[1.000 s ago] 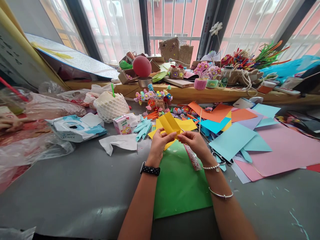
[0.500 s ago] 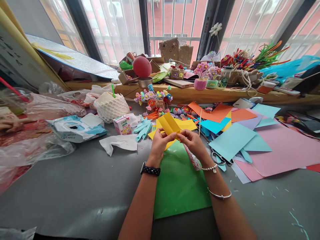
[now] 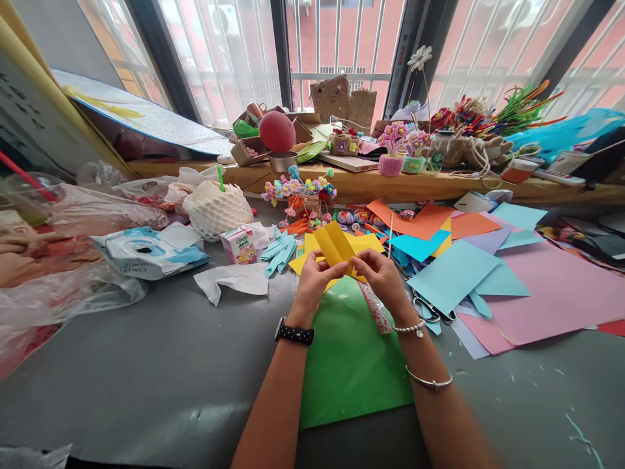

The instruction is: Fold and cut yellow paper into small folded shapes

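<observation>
A creased piece of yellow paper is held up between both hands, above the far end of a green sheet. My left hand pinches its lower left edge between thumb and fingers. On the lower right edge, my right hand pinches it, the fingertips close to the left thumb. More yellow paper lies on the table just behind the hands. A strip with a red-and-white pattern rests on the green sheet beside my right wrist.
Scissors lie right of my right hand, partly under light blue paper. Pink paper spreads farther right. A wipes pack, a small box and a tissue are on the left. Another person's hand shows at the left edge.
Both hands keep their pinch on the yellow paper, which has shifted and tilted slightly to the right. The other person's hand at the left edge has moved a little.
</observation>
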Tool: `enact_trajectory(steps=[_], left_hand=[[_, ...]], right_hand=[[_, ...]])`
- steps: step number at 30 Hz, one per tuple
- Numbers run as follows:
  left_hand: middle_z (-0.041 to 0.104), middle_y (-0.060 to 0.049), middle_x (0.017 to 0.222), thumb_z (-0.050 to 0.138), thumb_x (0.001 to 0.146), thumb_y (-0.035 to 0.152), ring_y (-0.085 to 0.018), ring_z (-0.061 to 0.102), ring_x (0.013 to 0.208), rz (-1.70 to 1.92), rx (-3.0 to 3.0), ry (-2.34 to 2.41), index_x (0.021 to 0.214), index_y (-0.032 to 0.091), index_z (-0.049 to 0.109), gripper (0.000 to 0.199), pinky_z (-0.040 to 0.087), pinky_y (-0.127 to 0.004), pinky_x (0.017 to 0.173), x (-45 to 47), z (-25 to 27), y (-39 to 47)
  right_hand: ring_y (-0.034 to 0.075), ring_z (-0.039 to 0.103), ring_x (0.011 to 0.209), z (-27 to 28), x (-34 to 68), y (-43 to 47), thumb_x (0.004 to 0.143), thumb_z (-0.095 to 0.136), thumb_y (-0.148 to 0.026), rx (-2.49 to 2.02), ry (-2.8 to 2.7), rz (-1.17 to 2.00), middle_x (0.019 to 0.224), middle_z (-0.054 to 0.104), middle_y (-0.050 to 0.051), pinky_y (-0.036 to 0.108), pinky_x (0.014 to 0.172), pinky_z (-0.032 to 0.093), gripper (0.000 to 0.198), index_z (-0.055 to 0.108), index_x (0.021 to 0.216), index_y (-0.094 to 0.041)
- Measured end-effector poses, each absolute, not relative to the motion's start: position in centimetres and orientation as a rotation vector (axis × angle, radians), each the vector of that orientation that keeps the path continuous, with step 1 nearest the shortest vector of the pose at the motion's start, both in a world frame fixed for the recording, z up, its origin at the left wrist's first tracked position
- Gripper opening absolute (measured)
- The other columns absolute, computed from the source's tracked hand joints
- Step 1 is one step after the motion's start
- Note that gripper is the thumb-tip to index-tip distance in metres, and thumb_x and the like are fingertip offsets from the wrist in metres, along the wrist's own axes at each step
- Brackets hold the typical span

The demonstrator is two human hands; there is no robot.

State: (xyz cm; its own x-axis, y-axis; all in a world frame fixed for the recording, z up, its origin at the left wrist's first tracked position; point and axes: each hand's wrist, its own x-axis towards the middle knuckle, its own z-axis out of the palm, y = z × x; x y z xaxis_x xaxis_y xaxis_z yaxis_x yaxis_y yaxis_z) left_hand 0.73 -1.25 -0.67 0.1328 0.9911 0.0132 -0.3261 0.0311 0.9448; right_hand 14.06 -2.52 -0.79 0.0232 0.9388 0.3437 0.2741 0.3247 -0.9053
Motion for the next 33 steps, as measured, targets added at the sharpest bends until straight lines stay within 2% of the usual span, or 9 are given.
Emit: enact_trajectory(steps=[8, 13, 19, 24, 33], left_hand=[[0.065, -0.006, 0.078, 0.071, 0.053, 0.022, -0.015, 0.061, 0.066, 1.203, 1.090, 0.820, 0.095, 0.014, 0.043, 0.052, 0.046, -0.026, 0.062, 0.8, -0.7, -1.4], [0.065, -0.006, 0.078, 0.072, 0.052, 0.020, -0.016, 0.061, 0.065, 1.231, 1.043, 0.814, 0.095, 0.014, 0.044, 0.051, 0.047, -0.026, 0.062, 0.8, -0.7, -1.3], [0.064, -0.007, 0.083, 0.070, 0.055, 0.019, -0.015, 0.061, 0.070, 1.302, 0.956, 0.824, 0.093, 0.014, 0.047, 0.045, 0.047, -0.028, 0.068, 0.6, -0.7, -1.2], [0.063, -0.007, 0.087, 0.069, 0.055, 0.019, -0.016, 0.061, 0.072, 1.334, 0.958, 0.796, 0.098, 0.014, 0.049, 0.048, 0.047, -0.030, 0.070, 0.7, -0.6, -1.2], [0.064, -0.005, 0.084, 0.069, 0.055, 0.021, -0.015, 0.060, 0.073, 1.354, 0.949, 0.811, 0.087, 0.012, 0.057, 0.035, 0.047, -0.028, 0.071, 0.6, -0.4, -1.4]], right_hand=[[0.012, 0.050, 0.060, -0.4, 14.1, -2.9, 0.076, 0.047, -0.033, -1.154, -1.571, 0.740, 0.063, 0.050, 0.000, 0.023, 0.055, 0.040, 0.018, 0.048, 0.065, -0.019], [0.012, 0.048, 0.055, -0.6, 14.1, -2.7, 0.078, 0.044, -0.036, -1.185, -1.551, 0.697, 0.058, 0.050, 0.000, 0.023, 0.054, 0.038, 0.024, 0.049, 0.063, -0.018], [0.013, 0.053, 0.060, -0.9, 14.0, -2.5, 0.074, 0.049, -0.040, -1.113, -1.631, 0.843, 0.063, 0.056, 0.002, 0.024, 0.056, 0.041, 0.024, 0.053, 0.068, -0.017], [0.012, 0.051, 0.057, -0.6, 13.9, -2.7, 0.077, 0.046, -0.038, -1.137, -1.699, 0.747, 0.060, 0.054, 0.000, 0.023, 0.055, 0.040, 0.024, 0.051, 0.065, -0.018], [0.013, 0.054, 0.059, -1.2, 13.1, -2.6, 0.072, 0.052, -0.041, -1.092, -1.508, 0.835, 0.064, 0.056, 0.002, 0.025, 0.056, 0.044, 0.024, 0.052, 0.070, -0.017]])
